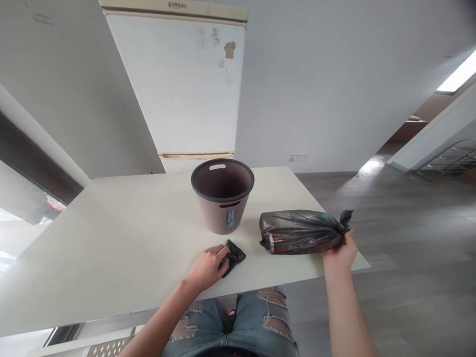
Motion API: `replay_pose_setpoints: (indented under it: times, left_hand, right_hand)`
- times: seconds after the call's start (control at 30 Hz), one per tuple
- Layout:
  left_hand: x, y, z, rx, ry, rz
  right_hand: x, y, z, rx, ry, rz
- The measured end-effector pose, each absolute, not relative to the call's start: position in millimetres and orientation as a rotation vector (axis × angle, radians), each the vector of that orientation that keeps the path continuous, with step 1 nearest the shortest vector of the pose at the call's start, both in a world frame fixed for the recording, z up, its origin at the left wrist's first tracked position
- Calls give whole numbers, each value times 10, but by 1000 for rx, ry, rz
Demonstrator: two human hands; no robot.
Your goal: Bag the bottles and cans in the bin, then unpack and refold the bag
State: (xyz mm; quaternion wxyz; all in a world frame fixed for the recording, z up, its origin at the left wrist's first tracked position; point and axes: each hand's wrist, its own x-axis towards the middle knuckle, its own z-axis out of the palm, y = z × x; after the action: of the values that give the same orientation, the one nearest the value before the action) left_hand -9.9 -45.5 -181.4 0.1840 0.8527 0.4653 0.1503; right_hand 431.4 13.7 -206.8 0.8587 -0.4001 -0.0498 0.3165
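My right hand (pixel 342 251) is closed round the knotted neck of a filled black plastic bag (pixel 298 233) at the table's right side. Through its thin film show a reddish can-like shape and some teal print. Near the front edge, my left hand (pixel 212 266) grips a small folded black plastic bag (pixel 234 256) against the tabletop. Behind the hands, a mauve trash bin (pixel 216 212) stands upright, with a dark rim, handle slots and a blue label; the part of its inside that shows holds nothing visible.
The white table (pixel 120 247) spans the view, its right corner beside my right forearm. Beyond its far edge stands a white refrigerator (pixel 187 81) against a grey wall with a socket (pixel 299 158). Grey wood floor (pixel 416 249) lies to the right; a metal rack (pixel 455 156) stands far right.
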Motion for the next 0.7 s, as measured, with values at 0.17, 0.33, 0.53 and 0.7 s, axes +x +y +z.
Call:
replay_pose_setpoints:
  times: [0.17,0.33,0.53,0.7]
  left_hand:
    - [-163,-412,-1833,2384,1396,440]
    - [-141,-419,-1855,2379,1405,444]
    - [-133,-420,-1855,2394,1413,453]
    - [-129,-422,-1862,2387,1421,464]
  right_hand:
    - [4374,195,-2113,-953,-141,726]
    - [4351,225,-2130,-1101,-230,617]
    - [4284,205,-2191,-1306,-382,380]
    - [4199,207,-2228,-1411,-486,196]
